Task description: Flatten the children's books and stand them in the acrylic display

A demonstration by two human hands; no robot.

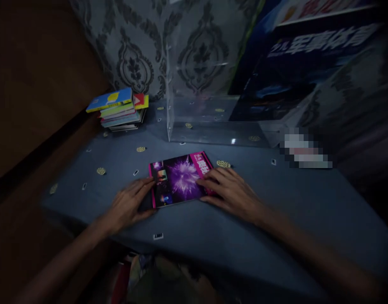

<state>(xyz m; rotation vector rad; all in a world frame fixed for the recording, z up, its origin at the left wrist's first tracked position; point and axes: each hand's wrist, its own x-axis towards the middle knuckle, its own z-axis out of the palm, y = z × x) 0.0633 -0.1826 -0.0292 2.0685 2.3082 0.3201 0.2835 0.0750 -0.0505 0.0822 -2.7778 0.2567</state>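
Note:
A book (183,177) with a purple starburst cover and a pink band lies flat on the cloth-covered table, slightly turned. My left hand (128,202) grips its left edge, fingers at the side and thumb near the lower corner. Over the right edge, my right hand (230,192) has its fingertips on the cover and its thumb by the bottom edge. Both hands hold the book between them; the undersides of the fingers are hidden.
Several books stand in a stack (120,110) at the back left. Behind the book is a clear plastic box (200,133), with a large dark-blue book (285,80) leaning in it. A blurred-out item (304,150) lies at right. The table's front edge (130,240) is close.

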